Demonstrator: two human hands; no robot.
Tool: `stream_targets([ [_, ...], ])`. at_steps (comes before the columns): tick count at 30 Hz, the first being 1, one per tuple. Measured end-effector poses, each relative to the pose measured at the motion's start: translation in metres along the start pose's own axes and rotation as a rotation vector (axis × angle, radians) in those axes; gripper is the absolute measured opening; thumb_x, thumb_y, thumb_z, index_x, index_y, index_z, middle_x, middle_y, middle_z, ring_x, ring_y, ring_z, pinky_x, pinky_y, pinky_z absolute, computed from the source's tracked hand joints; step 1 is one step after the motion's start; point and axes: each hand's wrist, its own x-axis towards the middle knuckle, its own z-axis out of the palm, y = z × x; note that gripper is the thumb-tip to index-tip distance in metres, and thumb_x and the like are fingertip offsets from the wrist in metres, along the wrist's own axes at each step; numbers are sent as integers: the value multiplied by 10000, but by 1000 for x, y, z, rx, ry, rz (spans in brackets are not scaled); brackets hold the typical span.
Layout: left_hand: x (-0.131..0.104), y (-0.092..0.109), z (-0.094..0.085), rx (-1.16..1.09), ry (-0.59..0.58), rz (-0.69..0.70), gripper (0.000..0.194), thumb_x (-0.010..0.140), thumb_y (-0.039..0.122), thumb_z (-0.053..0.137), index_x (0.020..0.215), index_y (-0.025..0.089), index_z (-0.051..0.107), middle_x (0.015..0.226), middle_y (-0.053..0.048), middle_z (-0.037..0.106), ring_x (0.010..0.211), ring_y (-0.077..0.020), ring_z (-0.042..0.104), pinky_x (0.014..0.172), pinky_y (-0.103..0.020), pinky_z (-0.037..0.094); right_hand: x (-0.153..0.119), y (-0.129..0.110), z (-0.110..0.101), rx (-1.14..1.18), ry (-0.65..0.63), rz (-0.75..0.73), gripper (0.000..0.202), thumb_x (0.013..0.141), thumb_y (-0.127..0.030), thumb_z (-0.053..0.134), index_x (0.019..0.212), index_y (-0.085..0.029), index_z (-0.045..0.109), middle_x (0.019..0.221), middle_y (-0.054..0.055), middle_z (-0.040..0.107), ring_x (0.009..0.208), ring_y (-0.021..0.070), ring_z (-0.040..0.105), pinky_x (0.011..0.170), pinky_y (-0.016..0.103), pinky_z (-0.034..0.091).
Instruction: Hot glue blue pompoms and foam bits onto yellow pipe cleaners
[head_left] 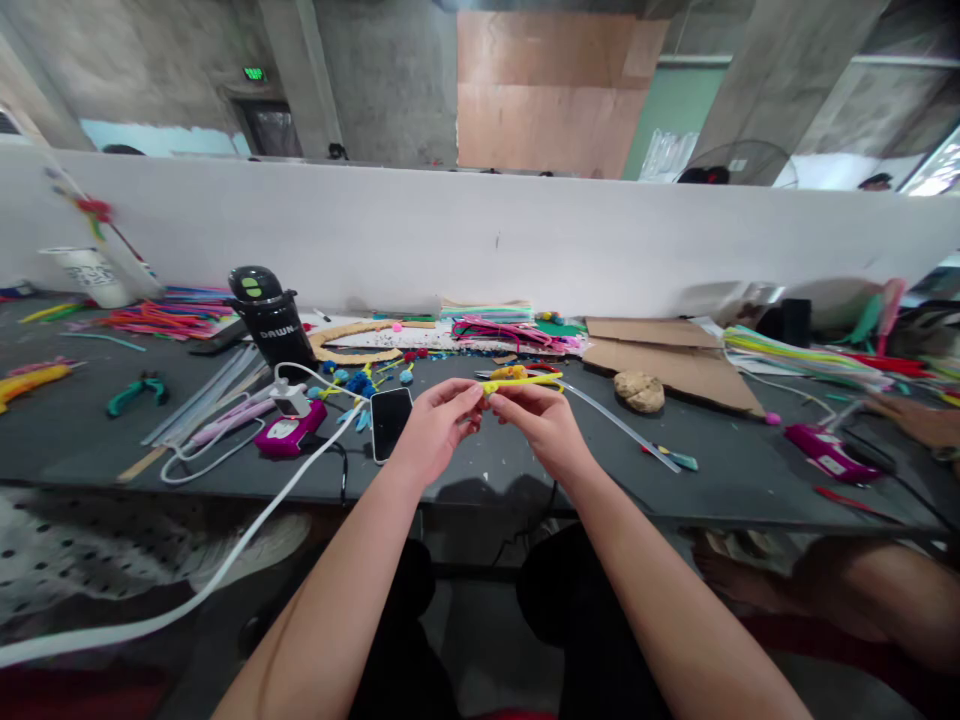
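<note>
My left hand [444, 418] and my right hand [538, 415] meet over the middle of the dark table, fingers closed in a pinch. Between them they hold a yellow pipe cleaner [532, 382]; its near end looks bent or coiled at the fingertips, and its straight part runs right above my right hand. Just beyond my hands lies a pair of scissors with orange-yellow handles [511, 372], partly hidden. To the left of my left hand is a phone [391, 425], with blue and yellow pipe cleaner pieces [361, 382] behind it.
A black bottle [271, 325] stands left, near a purple power strip [291, 430] with white cables. Pink pipe cleaners [499, 332] lie at the back. Rightward are cardboard [667, 365], a tan lump [639, 392], a clear glue stick [626, 430] and another purple power strip [831, 452]. A white partition [390, 240] closes the far edge.
</note>
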Motion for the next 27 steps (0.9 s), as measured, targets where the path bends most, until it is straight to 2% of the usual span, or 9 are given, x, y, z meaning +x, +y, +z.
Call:
stream_targets([
  [6, -5, 2, 2, 47, 1, 39, 214, 706, 288, 810, 847, 170, 700, 777, -18, 702, 677, -102, 645, 621, -196, 489, 0, -3, 0, -84, 63, -39, 213, 747, -369, 767, 860, -189, 781, 730, 25, 709, 656, 141, 594, 651, 277, 474],
  [9, -6, 3, 1, 77, -13, 56, 202, 721, 285, 798, 861, 176, 702, 782, -14, 706, 664, -98, 649, 618, -192, 497, -1, -5, 1, -96, 56, -31, 232, 749, -397, 759, 828, -179, 766, 707, 24, 694, 643, 146, 591, 635, 279, 470],
  [14, -6, 1, 0, 245, -22, 164, 229, 760, 328, 762, 925, 174, 726, 771, -21, 712, 650, -110, 657, 609, -200, 518, -2, -4, 2, -101, 46, -41, 236, 780, -409, 732, 812, -175, 752, 698, 22, 676, 632, 139, 570, 610, 267, 454],
  [21, -7, -3, 2, 352, 18, 284, 265, 775, 332, 742, 968, 150, 747, 832, -56, 749, 668, -147, 686, 671, -265, 587, -1, -1, 0, -78, 26, -58, 193, 786, -376, 732, 824, -189, 756, 739, 16, 678, 656, 132, 562, 629, 261, 444],
  [27, -11, 0, 4, 426, 32, 323, 264, 789, 328, 731, 967, 133, 738, 833, -61, 754, 703, -159, 715, 707, -262, 607, -2, -6, 2, -95, 35, -63, 188, 758, -377, 753, 790, -191, 758, 739, 19, 694, 666, 146, 581, 639, 273, 451],
])
